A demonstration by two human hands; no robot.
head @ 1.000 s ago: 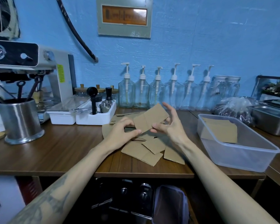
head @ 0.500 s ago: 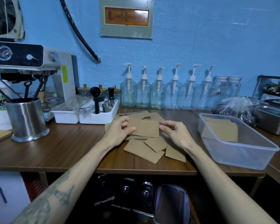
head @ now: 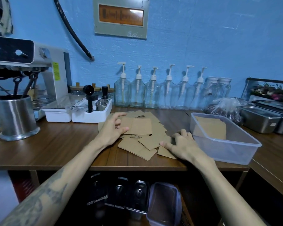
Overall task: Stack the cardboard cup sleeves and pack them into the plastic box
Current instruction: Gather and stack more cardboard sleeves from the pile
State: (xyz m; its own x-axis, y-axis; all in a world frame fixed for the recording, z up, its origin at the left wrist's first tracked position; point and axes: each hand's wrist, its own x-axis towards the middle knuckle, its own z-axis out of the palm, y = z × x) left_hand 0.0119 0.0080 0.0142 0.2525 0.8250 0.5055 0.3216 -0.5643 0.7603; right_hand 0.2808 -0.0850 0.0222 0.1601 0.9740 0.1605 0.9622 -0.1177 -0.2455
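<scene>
Several flat brown cardboard cup sleeves (head: 141,127) lie in a loose pile on the wooden counter (head: 55,147). My left hand (head: 113,129) hovers at the pile's left edge, fingers loosely curled, thumb touching the top sleeve. My right hand (head: 181,145) rests with spread fingers on a sleeve (head: 164,151) at the pile's front right corner. The clear plastic box (head: 235,149) stands just right of that hand, with a few sleeves (head: 211,128) stacked inside at its far end.
A white tray (head: 91,115) of coffee tools sits behind the pile, with a row of pump bottles (head: 153,93) along the wall. A steel canister (head: 15,118) and espresso machine (head: 28,62) stand left. Steel pans (head: 261,118) and a plastic bag (head: 225,108) lie behind the box.
The sleeve held up in both hands has been laid on the pile and let go. My right hand has moved right and toward me onto a front sleeve.
</scene>
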